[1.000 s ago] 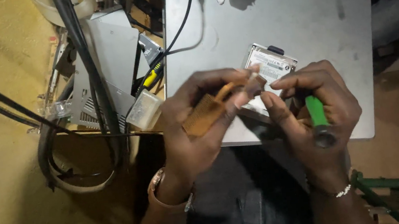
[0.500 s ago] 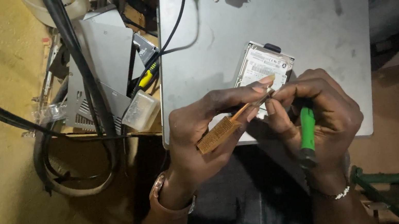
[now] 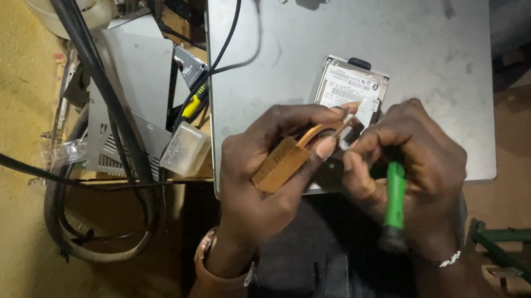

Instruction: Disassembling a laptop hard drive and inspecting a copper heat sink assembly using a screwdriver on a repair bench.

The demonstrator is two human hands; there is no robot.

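While my left hand (image 3: 263,184) grips a copper heat sink (image 3: 284,160) above the closed grey laptop (image 3: 399,19), my right hand (image 3: 413,163) closes around a green-handled screwdriver (image 3: 395,196), just below a hard drive (image 3: 348,85) lying on the lid.

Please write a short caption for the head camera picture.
Left hand holds a copper heatsink; right hand grips a green screwdriver.
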